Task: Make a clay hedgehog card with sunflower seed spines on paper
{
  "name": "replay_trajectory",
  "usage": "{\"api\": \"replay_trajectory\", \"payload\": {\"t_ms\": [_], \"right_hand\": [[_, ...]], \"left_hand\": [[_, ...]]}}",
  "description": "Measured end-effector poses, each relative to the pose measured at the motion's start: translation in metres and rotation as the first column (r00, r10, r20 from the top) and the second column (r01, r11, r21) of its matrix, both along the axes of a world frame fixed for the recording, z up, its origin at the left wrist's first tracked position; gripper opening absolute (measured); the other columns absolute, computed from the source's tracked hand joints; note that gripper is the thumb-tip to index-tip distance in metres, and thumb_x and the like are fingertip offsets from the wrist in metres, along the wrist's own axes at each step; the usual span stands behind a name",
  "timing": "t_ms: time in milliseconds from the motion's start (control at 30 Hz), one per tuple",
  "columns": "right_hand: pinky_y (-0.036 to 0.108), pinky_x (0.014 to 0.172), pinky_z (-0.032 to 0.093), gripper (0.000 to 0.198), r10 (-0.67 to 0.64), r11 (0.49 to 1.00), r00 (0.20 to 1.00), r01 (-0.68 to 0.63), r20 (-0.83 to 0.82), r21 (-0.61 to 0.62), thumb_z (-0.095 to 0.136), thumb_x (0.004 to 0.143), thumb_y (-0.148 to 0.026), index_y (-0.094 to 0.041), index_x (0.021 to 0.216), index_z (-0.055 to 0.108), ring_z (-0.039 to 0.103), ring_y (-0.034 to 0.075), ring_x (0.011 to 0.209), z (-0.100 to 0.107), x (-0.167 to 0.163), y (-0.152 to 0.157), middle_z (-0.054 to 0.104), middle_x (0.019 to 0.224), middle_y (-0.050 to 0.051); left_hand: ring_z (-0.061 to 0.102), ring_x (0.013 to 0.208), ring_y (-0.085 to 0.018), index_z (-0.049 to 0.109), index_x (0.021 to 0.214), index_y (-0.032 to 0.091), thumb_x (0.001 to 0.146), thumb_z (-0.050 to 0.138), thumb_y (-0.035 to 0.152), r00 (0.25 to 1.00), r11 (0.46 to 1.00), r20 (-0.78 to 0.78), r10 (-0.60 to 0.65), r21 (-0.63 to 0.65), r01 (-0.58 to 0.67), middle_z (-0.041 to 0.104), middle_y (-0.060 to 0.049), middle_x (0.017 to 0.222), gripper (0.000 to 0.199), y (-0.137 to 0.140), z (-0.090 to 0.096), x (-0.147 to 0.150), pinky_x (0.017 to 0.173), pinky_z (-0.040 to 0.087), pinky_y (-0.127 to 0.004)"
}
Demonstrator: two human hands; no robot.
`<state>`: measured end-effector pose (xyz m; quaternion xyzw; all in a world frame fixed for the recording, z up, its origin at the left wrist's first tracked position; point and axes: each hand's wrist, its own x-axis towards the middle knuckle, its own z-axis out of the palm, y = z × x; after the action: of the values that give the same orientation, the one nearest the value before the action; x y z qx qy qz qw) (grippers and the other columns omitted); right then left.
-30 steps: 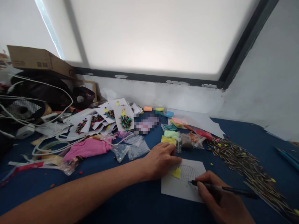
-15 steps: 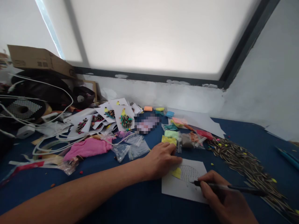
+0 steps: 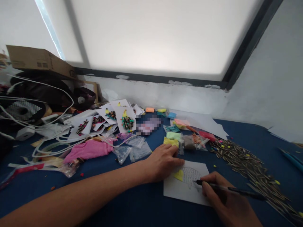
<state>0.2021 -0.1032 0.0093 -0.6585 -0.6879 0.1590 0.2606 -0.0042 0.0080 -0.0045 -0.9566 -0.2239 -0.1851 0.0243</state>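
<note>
A white card (image 3: 176, 191) lies on the blue table, bearing an oval pencil-like drawing (image 3: 191, 175) filled with short wavy strokes. Yellow clay (image 3: 179, 175) covers the drawing's left end. My left hand (image 3: 163, 162) rests palm down at the card's top left edge, thumb stretched over it; its fingertips reach a yellow clay packet (image 3: 170, 142). Gripped in my right hand (image 3: 221, 194) is a black pen (image 3: 245, 191), its tip on or just above the right part of the oval.
Striped sunflower seeds (image 3: 246, 164) spread along the right. Behind the card sit clay packets (image 3: 174, 136). Finished seed-and-clay cards (image 3: 127, 121), a pink clay lump (image 3: 91, 151), plastic bags (image 3: 139, 151) and white cables (image 3: 47, 151) crowd the left. A blue pen-like object (image 3: 292, 160) lies far right.
The pen tip has shifted slightly upward on the drawing, and my right hand has moved a little with it. My left hand stays in place.
</note>
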Motion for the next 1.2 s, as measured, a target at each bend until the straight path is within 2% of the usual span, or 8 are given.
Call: {"api": "replay_trajectory", "payload": {"t_ms": [267,467,600,1000,1200], "right_hand": [[0.019,0.046,0.048,0.023,0.066,0.997,0.998,-0.067,0.019,0.04,0.045,0.085,-0.042,-0.026,0.077,0.061,0.063,0.014,0.054,0.0007,0.0021,0.0021,0.063,0.064,-0.003],[0.018,0.043,0.047,0.023,0.051,0.998,0.999,-0.052,0.006,0.031,0.045,0.085,-0.041,-0.026,0.075,0.059,0.061,0.013,0.05,-0.0012,0.0021,0.002,0.062,0.06,-0.004],[0.019,0.047,0.049,0.024,0.05,0.999,0.999,-0.05,0.002,0.015,0.045,0.085,-0.041,-0.026,0.076,0.061,0.064,0.014,0.055,-0.0008,0.003,0.0025,0.065,0.066,-0.002],[0.019,0.047,0.049,0.025,0.078,0.997,0.997,-0.078,0.022,0.024,0.044,0.086,-0.041,-0.026,0.073,0.06,0.063,0.013,0.054,-0.001,0.0033,0.0004,0.063,0.064,-0.003],[0.019,0.045,0.049,0.027,0.038,0.999,0.999,-0.037,-0.009,0.029,0.043,0.084,-0.042,-0.026,0.071,0.06,0.063,0.014,0.053,0.0016,0.0017,-0.0014,0.063,0.06,-0.003]], "left_hand": [[0.046,0.082,-0.018,0.065,0.105,0.025,0.091,0.049,0.019,1.0,1.0,-0.002,-0.004,-0.029,0.004,0.051,-0.007,0.093,0.023,-0.0012,0.0033,-0.0003,0.072,0.037,-0.031],[0.046,0.081,-0.018,0.065,0.106,0.025,0.09,0.05,0.018,1.0,1.0,0.01,-0.009,-0.017,0.009,0.05,-0.006,0.092,0.023,-0.0008,0.0008,-0.0005,0.071,0.037,-0.031],[0.045,0.081,-0.018,0.065,0.105,0.025,0.09,0.05,0.019,1.0,1.0,0.017,-0.011,-0.012,0.011,0.051,-0.005,0.092,0.022,-0.0007,0.0006,-0.0004,0.07,0.036,-0.031],[0.046,0.082,-0.018,0.065,0.106,0.026,0.091,0.049,0.02,1.0,1.0,0.007,-0.002,-0.018,0.002,0.051,-0.006,0.093,0.023,-0.0002,0.0002,0.0,0.071,0.036,-0.031],[0.046,0.081,-0.019,0.064,0.107,0.026,0.089,0.05,0.019,1.0,1.0,-0.007,-0.006,-0.014,0.006,0.05,-0.005,0.094,0.024,-0.0003,0.0018,-0.0006,0.069,0.036,-0.032]]}}
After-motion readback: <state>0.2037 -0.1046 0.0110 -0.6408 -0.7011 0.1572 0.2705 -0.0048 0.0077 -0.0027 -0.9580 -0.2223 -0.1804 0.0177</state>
